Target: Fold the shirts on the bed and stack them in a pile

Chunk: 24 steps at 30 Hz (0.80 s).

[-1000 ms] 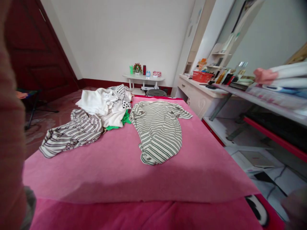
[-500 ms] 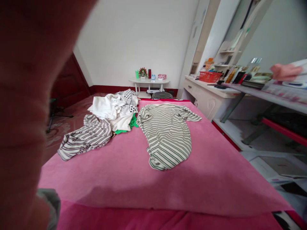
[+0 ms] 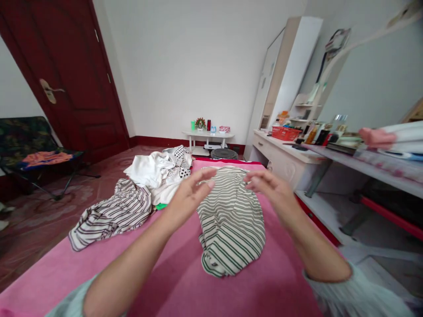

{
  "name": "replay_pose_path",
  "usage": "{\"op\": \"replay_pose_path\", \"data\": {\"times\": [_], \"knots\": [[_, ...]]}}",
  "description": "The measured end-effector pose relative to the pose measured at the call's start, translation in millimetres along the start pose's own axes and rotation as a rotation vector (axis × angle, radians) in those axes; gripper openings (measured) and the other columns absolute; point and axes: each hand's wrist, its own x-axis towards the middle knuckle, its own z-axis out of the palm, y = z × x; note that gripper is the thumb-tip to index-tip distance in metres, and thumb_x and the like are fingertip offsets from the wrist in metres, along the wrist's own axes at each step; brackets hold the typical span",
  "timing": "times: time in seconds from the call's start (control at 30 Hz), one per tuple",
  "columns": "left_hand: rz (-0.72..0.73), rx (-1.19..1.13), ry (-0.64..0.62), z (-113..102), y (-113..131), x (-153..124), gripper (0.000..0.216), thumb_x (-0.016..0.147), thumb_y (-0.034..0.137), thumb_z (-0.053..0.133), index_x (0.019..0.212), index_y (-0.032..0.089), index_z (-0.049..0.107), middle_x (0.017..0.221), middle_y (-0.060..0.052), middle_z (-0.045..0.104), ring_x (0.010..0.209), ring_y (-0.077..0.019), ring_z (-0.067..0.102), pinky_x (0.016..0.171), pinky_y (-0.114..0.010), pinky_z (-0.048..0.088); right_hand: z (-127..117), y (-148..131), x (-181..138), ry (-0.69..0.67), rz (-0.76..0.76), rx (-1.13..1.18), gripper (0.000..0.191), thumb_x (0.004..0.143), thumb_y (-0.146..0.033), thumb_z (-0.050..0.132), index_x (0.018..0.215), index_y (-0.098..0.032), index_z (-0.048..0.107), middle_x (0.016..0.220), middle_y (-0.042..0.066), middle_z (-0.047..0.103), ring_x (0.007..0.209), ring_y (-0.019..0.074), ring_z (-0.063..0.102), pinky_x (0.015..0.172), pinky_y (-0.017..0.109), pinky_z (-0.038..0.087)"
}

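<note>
A white shirt with dark green stripes [image 3: 233, 220] lies spread on the pink bed cover [image 3: 178, 268], its collar end toward me and its sleeves at the far side. Over its far left part hovers my left hand [image 3: 194, 187], fingers apart and holding nothing. My right hand [image 3: 269, 185] hangs over the far right part, its fingers curved but parted, also with nothing in it. Both hands hide the sleeves. Whether the fingertips touch the cloth I cannot tell.
Left of the shirt lies a brown-striped garment [image 3: 115, 213] beside a heap of white clothes [image 3: 152, 169]. A dressing table [image 3: 277, 152] with a red basket [image 3: 286, 133] stands at the right. Further off are a small white table [image 3: 208, 133] and a folding chair [image 3: 29, 141].
A hand that blurred close across the left of the view is gone from there. Both hands now reach forward over the striped shirt. The view has tilted up, showing the door and chair.
</note>
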Motion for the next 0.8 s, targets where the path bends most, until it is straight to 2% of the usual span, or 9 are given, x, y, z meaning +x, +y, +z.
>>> {"op": "replay_pose_path", "data": {"times": [0.1, 0.2, 0.27, 0.37, 0.47, 0.57, 0.63, 0.7, 0.8], "knots": [[0.043, 0.237, -0.019, 30, -50, 0, 0.044, 0.077, 0.023, 0.067, 0.12, 0.02, 0.059, 0.122, -0.01, 0.058, 0.117, -0.0252, 0.051, 0.103, -0.044, 0.04, 31, 38, -6, -0.512, 0.058, -0.097, 0.03, 0.069, -0.023, 0.068, 0.098, -0.017, 0.069, 0.097, 0.004, 0.068, 0.073, 0.0151, 0.06, 0.069, 0.028, 0.049], [-0.022, 0.414, 0.012, 47, -106, -4, 0.039, 0.076, 0.015, 0.063, 0.115, 0.016, 0.063, 0.123, -0.012, 0.057, 0.118, -0.0259, 0.05, 0.103, -0.044, 0.038, 41, 63, -18, -0.812, 0.118, -0.182, 0.039, 0.06, -0.019, 0.074, 0.099, -0.02, 0.07, 0.092, 0.0, 0.067, 0.066, 0.012, 0.057, 0.06, 0.022, 0.044], [-0.04, 0.459, -0.006, 50, -128, -8, 0.033, 0.078, 0.019, 0.062, 0.111, 0.017, 0.066, 0.119, -0.011, 0.059, 0.114, -0.0256, 0.052, 0.101, -0.043, 0.039, 39, 65, -23, -0.867, 0.122, -0.209, 0.049, 0.058, -0.021, 0.078, 0.105, -0.024, 0.069, 0.095, -0.001, 0.064, 0.066, 0.011, 0.055, 0.059, 0.021, 0.042], [-0.026, 0.5, -0.031, 47, -135, -11, 0.029, 0.08, 0.024, 0.061, 0.108, 0.02, 0.068, 0.117, -0.01, 0.06, 0.112, -0.0251, 0.052, 0.1, -0.042, 0.04, 35, 54, -26, -0.892, 0.039, -0.239, 0.058, 0.057, -0.023, 0.08, 0.113, -0.029, 0.066, 0.104, 0.0, 0.06, 0.069, 0.0105, 0.054, 0.06, 0.02, 0.04], [-0.022, 0.53, -0.047, 46, -129, -12, 0.028, 0.083, 0.025, 0.057, 0.109, 0.02, 0.068, 0.12, -0.01, 0.058, 0.113, -0.0254, 0.051, 0.1, -0.041, 0.039, 38, 48, -27, -0.911, -0.027, -0.238, 0.035, 0.057, -0.019, 0.078, 0.09, -0.025, 0.072, 0.104, -0.001, 0.059, 0.069, 0.009, 0.052, 0.059, 0.019, 0.038], [-0.03, 0.522, -0.064, 46, -127, -12, 0.029, 0.084, 0.027, 0.056, 0.11, 0.02, 0.068, 0.121, -0.011, 0.057, 0.113, -0.0255, 0.051, 0.101, -0.041, 0.038, 36, 47, -23, -0.823, 0.087, -0.152, 0.013, 0.061, -0.013, 0.07, 0.072, -0.018, 0.067, 0.076, -0.003, 0.059, 0.06, 0.0082, 0.049, 0.053, 0.018, 0.035], [-0.034, 0.503, -0.07, 47, -128, -13, 0.03, 0.084, 0.028, 0.057, 0.11, 0.019, 0.068, 0.121, -0.011, 0.057, 0.114, -0.0258, 0.051, 0.1, -0.041, 0.039, 28, 46, -15, -0.648, 0.211, 0.001, 0.007, 0.067, -0.016, 0.065, 0.073, -0.017, 0.063, 0.062, -0.004, 0.055, 0.054, 0.0092, 0.049, 0.05, 0.019, 0.036], [-0.036, 0.457, -0.048, 46, -129, -12, 0.031, 0.084, 0.03, 0.056, 0.11, 0.019, 0.067, 0.121, -0.011, 0.057, 0.113, -0.0256, 0.051, 0.1, -0.041, 0.039, 15, 46, -6, -0.317, 0.262, 0.207, 0.009, 0.071, -0.022, 0.064, 0.077, -0.017, 0.06, 0.06, -0.005, 0.055, 0.054, 0.0098, 0.053, 0.052, 0.019, 0.041], [-0.012, 0.318, 0.066, 43, -121, -9, 0.028, 0.088, 0.032, 0.052, 0.107, 0.018, 0.067, 0.118, -0.01, 0.059, 0.111, -0.0227, 0.054, 0.098, -0.038, 0.04, -4, 47, 7, 0.249, 0.234, 0.492, 0.021, 0.068, -0.029, 0.071, 0.081, -0.016, 0.059, 0.065, -0.004, 0.06, 0.056, 0.0082, 0.055, 0.055, 0.018, 0.046]]}}
